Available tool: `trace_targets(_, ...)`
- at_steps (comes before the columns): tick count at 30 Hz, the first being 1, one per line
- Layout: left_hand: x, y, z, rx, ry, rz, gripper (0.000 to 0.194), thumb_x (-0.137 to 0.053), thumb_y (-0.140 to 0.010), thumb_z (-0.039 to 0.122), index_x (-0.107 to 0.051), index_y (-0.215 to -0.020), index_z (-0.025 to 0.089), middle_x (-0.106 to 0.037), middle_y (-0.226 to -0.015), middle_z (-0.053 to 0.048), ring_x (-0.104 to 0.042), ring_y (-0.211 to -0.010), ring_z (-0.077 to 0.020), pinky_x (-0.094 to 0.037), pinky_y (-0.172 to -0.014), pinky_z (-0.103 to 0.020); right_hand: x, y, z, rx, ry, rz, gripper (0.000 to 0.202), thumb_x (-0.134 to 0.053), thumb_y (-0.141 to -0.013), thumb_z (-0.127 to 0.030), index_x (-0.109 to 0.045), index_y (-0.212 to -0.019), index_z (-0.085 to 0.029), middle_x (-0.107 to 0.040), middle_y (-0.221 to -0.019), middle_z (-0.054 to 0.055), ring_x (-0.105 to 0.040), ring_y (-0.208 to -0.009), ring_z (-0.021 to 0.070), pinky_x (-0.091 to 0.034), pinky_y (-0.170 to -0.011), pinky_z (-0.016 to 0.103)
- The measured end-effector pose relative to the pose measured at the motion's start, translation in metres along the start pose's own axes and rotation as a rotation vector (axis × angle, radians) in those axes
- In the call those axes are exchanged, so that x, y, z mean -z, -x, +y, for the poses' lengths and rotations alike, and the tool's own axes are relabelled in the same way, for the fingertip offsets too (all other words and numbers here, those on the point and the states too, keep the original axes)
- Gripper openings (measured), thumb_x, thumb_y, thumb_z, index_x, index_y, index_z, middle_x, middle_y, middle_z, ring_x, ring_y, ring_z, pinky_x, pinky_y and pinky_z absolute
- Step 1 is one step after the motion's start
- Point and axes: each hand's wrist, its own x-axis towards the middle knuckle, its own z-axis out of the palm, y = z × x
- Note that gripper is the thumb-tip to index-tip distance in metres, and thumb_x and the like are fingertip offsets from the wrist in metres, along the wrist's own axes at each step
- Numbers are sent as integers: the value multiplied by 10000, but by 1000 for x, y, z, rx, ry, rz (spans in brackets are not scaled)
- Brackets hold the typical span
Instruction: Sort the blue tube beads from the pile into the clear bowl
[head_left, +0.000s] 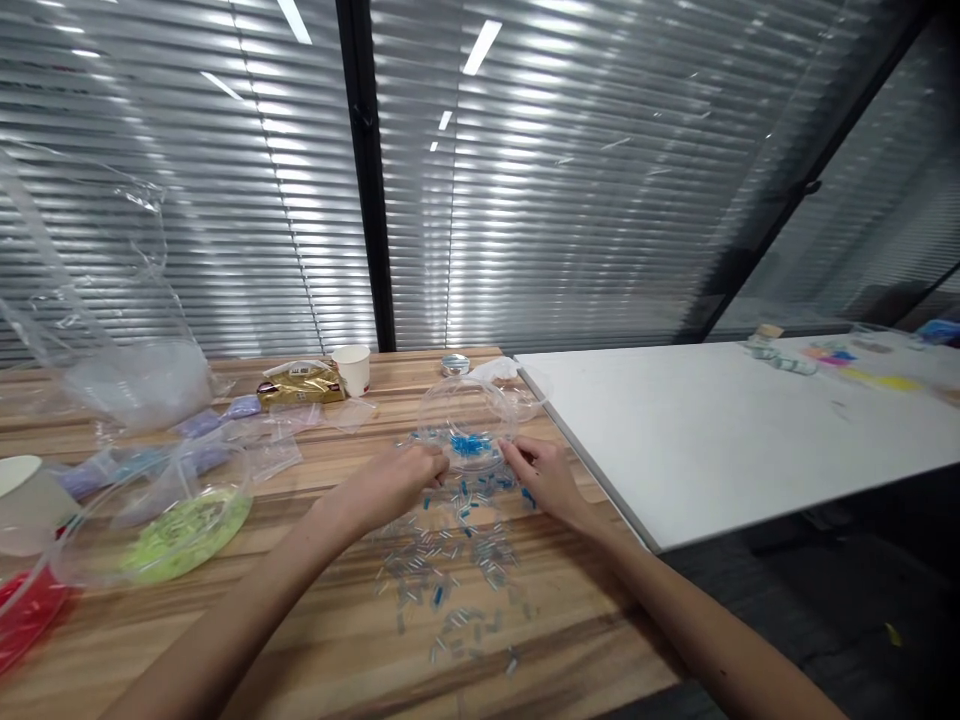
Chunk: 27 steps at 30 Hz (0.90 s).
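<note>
A clear round dish (466,400) stands on the wooden table, with small blue pieces (470,444) gathered in its near part. At the left of its near edge is my left hand (412,474), fingers curled together over scattered pieces; anything between them is too small to tell. My right hand (546,478) is at the dish's right edge, thumb and fingertips brought close together, and what they may pinch cannot be made out. Many clear and blue tube-like pieces (427,550) lie spread on the table between my forearms.
Left are a clear container with yellow-green pieces (180,535), a red container (30,610), plastic bags (270,455) and a white cup (30,500). Behind stand a gold packet (301,385) and a paper cup (352,370). A white table (720,430) adjoins at right.
</note>
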Motion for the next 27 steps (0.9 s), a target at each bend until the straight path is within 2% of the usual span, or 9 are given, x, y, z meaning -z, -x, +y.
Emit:
trace_targets(3, 0, -3, -3, -46, -86, 211, 294, -349, -790, -47, -537, -905, 147, -588, -922, -54, -523, -782, -164, -368, -654, -255, -2, 1, -1, 27, -8, -25, 433, -406, -914, -401, -403, -544, -177, -396, -507, -30, -350, -503, 96, -257, -509, 243)
trace_targets(5, -4, -7, -5, -51, -154, 289, 310, -352, -791, -60, -558, -912, 137, -589, -919, -66, -527, -799, -177, -380, -661, -269, -3, 2, -1, 54, -4, -33, 437, -407, -917, -400, -410, -543, -175, -403, -510, -29, -352, -504, 96, -260, -514, 243)
trace_targets(8, -9, -11, -9, -60, -171, 290, 326, -382, -794, -65, -613, -901, 139, -605, -890, -67, -550, -821, -186, -399, -673, -269, -5, 3, -1, 79, 6, -33, 446, -410, -919, -401, -392, -534, -176, -388, -507, -33, -345, -501, 93, -259, -517, 242)
trace_targets(11, -4, -10, -11, -96, -40, 288, 288, -442, -838, -14, -662, -916, 156, -639, -918, -62, -581, -858, -178, -420, -729, -260, -4, 2, -1, 69, 6, -26, 442, -409, -918, -396, -385, -535, -178, -374, -501, -36, -340, -496, 93, -253, -513, 242)
trace_targets(14, 10, -4, -13, -100, 160, 182, 194, -528, -848, 60, -689, -871, 166, -673, -864, -28, -603, -793, -142, -428, -741, -230, -1, 1, -1, 40, -4, -10, 435, -404, -917, -398, -387, -541, -180, -374, -505, -35, -347, -500, 95, -253, -510, 243)
trace_targets(16, 15, 0, -16, -1, 189, 20, 200, -547, -813, 47, -698, -834, 175, -680, -826, -10, -604, -763, -135, -426, -714, -217, 0, 0, -1, 23, -7, 4, 440, -402, -916, -406, -372, -538, -182, -363, -507, -36, -344, -503, 95, -252, -508, 243)
trace_targets(18, 14, 3, -21, 135, 131, -91, 231, -538, -770, 19, -703, -817, 173, -678, -842, -20, -601, -783, -155, -420, -696, -225, 1, 0, -1, 14, 3, 27, 447, -403, -913, -412, -358, -531, -184, -349, -505, -38, -334, -502, 94, -245, -507, 245)
trace_targets(21, 4, 2, -29, 214, 82, -110, 246, -525, -732, 5, -702, -818, 152, -665, -903, -60, -593, -834, -192, -416, -694, -243, 2, 0, 0, 12, 21, 43, 452, -399, -912, -418, -354, -527, -184, -336, -501, -40, -322, -499, 93, -239, -508, 248)
trace_targets(27, -13, -4, -40, 181, 79, -121, 249, -504, -698, 3, -688, -774, 153, -651, -864, -51, -579, -815, -183, -405, -701, -243, 1, 0, 1, 25, 20, 24, 444, -401, -912, -417, -359, -537, -184, -353, -501, -40, -333, -500, 92, -244, -509, 245)
